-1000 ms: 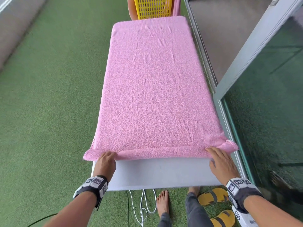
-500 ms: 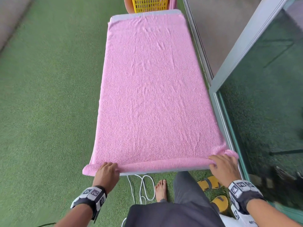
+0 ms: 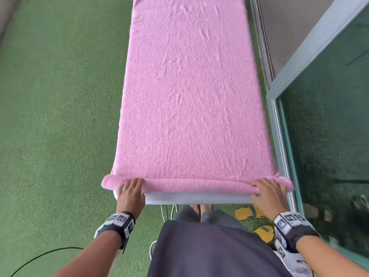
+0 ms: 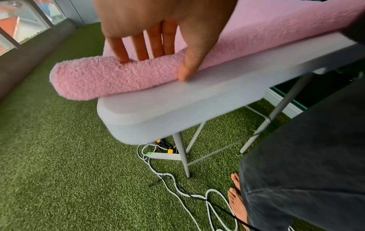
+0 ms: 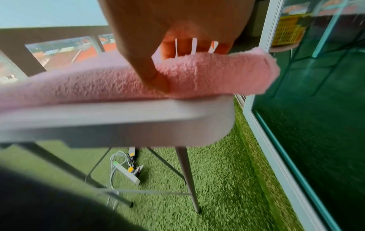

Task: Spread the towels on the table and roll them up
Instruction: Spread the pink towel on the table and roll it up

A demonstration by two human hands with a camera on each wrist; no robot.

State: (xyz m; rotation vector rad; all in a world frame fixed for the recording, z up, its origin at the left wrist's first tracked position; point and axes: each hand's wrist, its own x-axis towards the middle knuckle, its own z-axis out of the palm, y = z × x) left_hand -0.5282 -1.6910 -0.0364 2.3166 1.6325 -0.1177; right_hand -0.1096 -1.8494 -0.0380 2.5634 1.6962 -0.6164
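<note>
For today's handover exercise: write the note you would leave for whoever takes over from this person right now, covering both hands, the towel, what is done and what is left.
Left hand: fingers over the rolled near edge of the pink towel, thumb on its near side, at the table's left corner.
Right hand: grips the same roll at the right corner.
Towel: spread flat along the white table, both roll ends overhanging its sides.
Done: spreading, first turn of the roll.
Left: roll it away from you to the far end, keeping both ends even.
</note>
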